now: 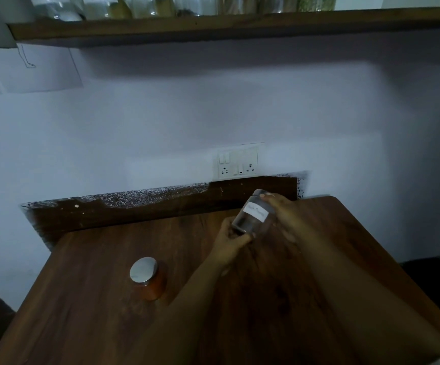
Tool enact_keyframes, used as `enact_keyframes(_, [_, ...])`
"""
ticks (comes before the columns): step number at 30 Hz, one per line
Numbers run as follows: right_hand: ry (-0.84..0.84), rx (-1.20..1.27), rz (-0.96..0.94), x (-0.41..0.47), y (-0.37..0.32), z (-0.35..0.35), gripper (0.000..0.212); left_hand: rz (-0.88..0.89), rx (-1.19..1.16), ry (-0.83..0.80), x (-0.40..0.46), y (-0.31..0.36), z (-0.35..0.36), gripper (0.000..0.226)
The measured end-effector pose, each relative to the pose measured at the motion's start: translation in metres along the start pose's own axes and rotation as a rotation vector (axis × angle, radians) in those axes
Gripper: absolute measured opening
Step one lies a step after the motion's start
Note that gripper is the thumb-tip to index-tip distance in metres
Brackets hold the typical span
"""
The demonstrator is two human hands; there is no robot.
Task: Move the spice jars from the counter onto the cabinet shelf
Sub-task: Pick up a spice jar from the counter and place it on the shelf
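Gripping one labelled spice jar (253, 216) tilted between left hand (233, 242) and right hand (282, 216), pre-lift to shelf (213, 29) overhead; orange jar (149, 279) waits left.

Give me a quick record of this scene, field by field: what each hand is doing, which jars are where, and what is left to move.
left hand: grips the lower end of the labelled jar
right hand: grips the upper end of the same jar
labelled jar: clear, white label, tilted, held above the counter
orange jar: silver lid, upright on the counter, untouched
shelf: wooden, already holds a row of jars
left to move: both jars
wall socket: behind the counter
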State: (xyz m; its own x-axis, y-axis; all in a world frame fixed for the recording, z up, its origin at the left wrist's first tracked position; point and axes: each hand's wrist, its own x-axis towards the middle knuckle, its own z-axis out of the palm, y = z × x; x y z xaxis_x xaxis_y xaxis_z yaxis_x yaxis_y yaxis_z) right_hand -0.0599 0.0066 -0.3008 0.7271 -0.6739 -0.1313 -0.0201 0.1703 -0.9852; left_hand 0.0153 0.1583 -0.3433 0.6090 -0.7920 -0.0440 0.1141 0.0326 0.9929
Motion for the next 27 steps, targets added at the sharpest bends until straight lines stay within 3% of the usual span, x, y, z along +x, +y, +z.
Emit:
enact_keyframes(2, [-0.001,0.022,-0.004,-0.001,-0.002,0.001,0.030,0.047,0.063,-0.009,-0.002,0.002,-0.004,0.049])
enact_keyframes(7, [-0.005,-0.012,-0.002,-0.003,-0.009,0.001,0.037,-0.148,-0.126,-0.164,0.000,0.014,-0.015,0.049])
enact_keyframes(10, [-0.031,-0.020,-0.027,-0.003,-0.013,0.003,0.031,0.025,0.134,-0.094,-0.001,0.014,-0.011,0.056])
enact_keyframes(13, [-0.068,0.033,-0.029,-0.003,-0.021,0.002,0.034,0.149,0.182,-0.031,-0.002,0.015,-0.007,0.067])
enact_keyframes(21, [-0.062,0.016,-0.061,-0.010,-0.039,0.002,0.040,0.192,0.239,-0.021,0.005,0.024,-0.005,0.065])
enact_keyframes(24, [-0.084,0.020,-0.048,-0.011,-0.048,0.001,0.051,0.179,0.190,0.013,0.005,0.026,0.001,0.061])
enact_keyframes(27, [-0.205,0.106,0.041,-0.013,-0.053,-0.013,0.082,0.155,0.099,0.056,0.008,0.031,0.010,0.058])
